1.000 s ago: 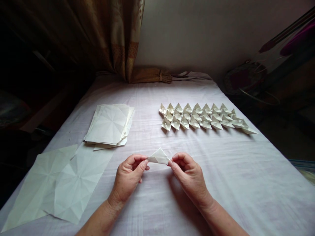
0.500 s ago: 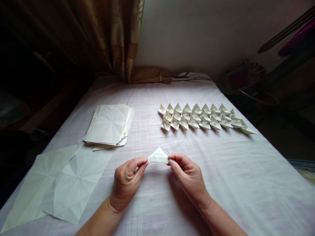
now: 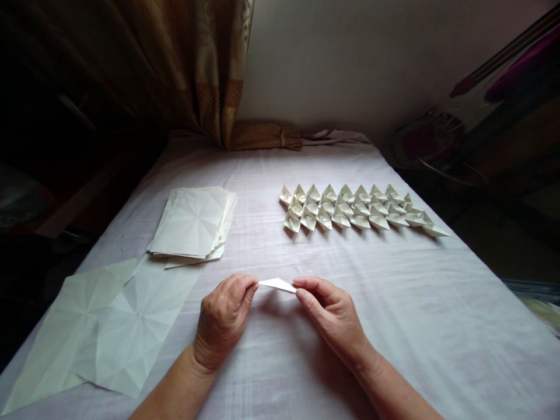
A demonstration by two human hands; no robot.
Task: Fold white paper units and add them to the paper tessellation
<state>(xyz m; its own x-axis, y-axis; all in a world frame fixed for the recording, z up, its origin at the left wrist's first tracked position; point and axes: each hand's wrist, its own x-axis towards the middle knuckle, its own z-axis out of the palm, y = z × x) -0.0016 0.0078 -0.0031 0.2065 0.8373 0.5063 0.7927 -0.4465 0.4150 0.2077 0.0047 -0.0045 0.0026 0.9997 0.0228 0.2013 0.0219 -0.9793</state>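
A small folded white paper piece [image 3: 276,284] hangs just above the white cloth, seen nearly edge-on as a thin sliver. My left hand [image 3: 224,318] pinches its left end between thumb and forefinger. My right hand [image 3: 333,316] pinches its right end the same way. Both hands are closed on the paper, knuckles up, near the front middle of the cloth-covered surface [image 3: 306,361].
Several finished folded paper boats [image 3: 356,211] stand in rows at the back right. A stack of creased square sheets [image 3: 193,223] lies at the left, with two loose creased sheets [image 3: 105,326] nearer the front left. A curtain [image 3: 205,70] hangs behind; dark clutter borders both sides.
The folded piece has tipped from showing a triangular face to lying nearly flat and edge-on. Both hands stay pinched on its ends and have shifted slightly left.
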